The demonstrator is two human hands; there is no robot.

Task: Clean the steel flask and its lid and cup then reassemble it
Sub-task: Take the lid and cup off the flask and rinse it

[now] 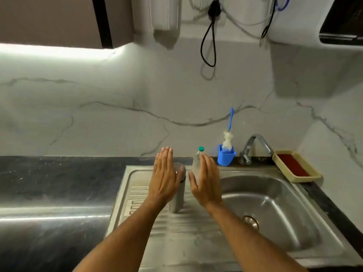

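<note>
Nearest, two bare forearms reach forward over the ribbed draining board of a steel sink [137, 193], whose basin with its round drain [250, 221] lies to the right. Both hands are held flat with straight fingers, holding nothing. The left hand [164, 176] hovers in front of the upper part of the steel flask [177, 195], back of the hand towards the camera; whether it touches the flask cannot be told. The flask stands upright on the draining board, near the basin's left edge, its cap end partly hidden by that hand. The right hand [206, 179] is just beside the flask on its right, apart from it, palm turned inward. Behind the right hand's fingertips a small clear bottle with a green cap [200, 152] stands at the sink's back edge. Further right along that edge are a blue holder [225, 158] with a blue-handled bottle brush [228, 134], then the tap [255, 146], then a cream tray with a red pad [294, 165] in the back right corner. A dark counter [59, 173] runs left of the sink.
</note>
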